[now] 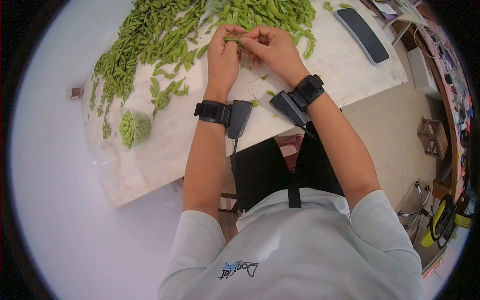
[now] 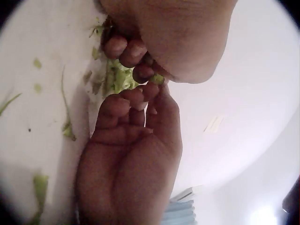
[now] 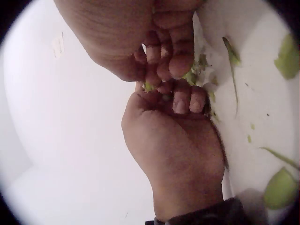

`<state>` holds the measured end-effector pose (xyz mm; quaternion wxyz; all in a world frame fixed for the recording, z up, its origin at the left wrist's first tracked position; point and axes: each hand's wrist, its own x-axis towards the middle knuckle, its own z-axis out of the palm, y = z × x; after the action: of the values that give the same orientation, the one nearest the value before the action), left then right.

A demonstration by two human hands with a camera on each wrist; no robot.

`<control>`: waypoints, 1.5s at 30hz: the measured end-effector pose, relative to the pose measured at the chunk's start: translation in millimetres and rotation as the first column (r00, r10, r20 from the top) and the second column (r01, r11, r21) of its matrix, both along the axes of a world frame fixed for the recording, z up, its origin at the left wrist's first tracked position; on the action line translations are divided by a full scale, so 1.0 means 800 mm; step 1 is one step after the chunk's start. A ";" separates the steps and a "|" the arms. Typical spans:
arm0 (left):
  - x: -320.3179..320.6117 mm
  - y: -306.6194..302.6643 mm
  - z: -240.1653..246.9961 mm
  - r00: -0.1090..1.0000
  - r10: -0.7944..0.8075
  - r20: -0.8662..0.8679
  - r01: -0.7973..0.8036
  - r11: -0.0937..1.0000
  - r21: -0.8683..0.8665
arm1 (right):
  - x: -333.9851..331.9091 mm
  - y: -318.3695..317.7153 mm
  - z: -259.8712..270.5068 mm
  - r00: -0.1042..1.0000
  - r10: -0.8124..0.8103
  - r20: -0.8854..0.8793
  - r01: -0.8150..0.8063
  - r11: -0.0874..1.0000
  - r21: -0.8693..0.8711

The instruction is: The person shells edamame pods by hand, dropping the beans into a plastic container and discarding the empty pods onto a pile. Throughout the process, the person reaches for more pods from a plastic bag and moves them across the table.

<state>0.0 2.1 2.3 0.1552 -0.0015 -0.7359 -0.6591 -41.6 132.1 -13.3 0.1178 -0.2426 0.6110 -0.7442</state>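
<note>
In the head view my left hand and right hand meet at the table's far side, fingertips together. Between them is a green soybean pod, pinched from both sides. A small piece of the pod shows at the fingertips in the left wrist view, with my left hand above and my right hand below. The right wrist view shows the pod too; fingers cover most of it. Full pods lie heaped to the left, and flattened, opened-looking pods beyond my hands.
A clear plastic cup of shelled green beans stands at the table's left. A phone lies at the right. Loose pods and scraps dot the white tabletop. A clear plastic bag lies between the heaps.
</note>
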 end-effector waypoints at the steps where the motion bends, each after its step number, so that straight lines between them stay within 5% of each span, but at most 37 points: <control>1: -0.001 -0.002 -0.003 1.000 0.000 -0.005 0.000 1.000 -0.009 | -0.001 0.000 -0.001 1.000 -0.001 -0.005 0.001 1.000 -0.001; 8: 0.003 -0.002 -0.001 0.993 0.119 -0.018 -0.118 0.989 0.086 | -0.002 0.004 0.008 0.981 -0.071 0.179 0.101 0.981 -0.164; 13: 0.003 0.002 0.002 0.989 0.078 -0.125 -0.086 0.995 -0.054 | -0.002 0.008 0.009 0.974 -0.009 0.225 0.049 0.983 -0.176; 32: 0.010 -0.001 0.010 0.987 0.148 -0.070 -0.164 0.897 -0.411 | -0.004 0.008 0.005 0.982 -0.062 0.176 0.078 0.994 -0.081; 45: 0.004 -0.008 -0.004 0.992 0.050 -0.116 -0.082 0.955 -0.286 | 0.001 0.006 0.013 0.983 -0.054 0.174 0.061 0.998 -0.035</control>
<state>3.0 -4.3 -1.2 0.2147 -0.0351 -0.8147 -0.5376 -41.1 136.6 -3.2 0.1440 -0.1615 0.5900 -0.7779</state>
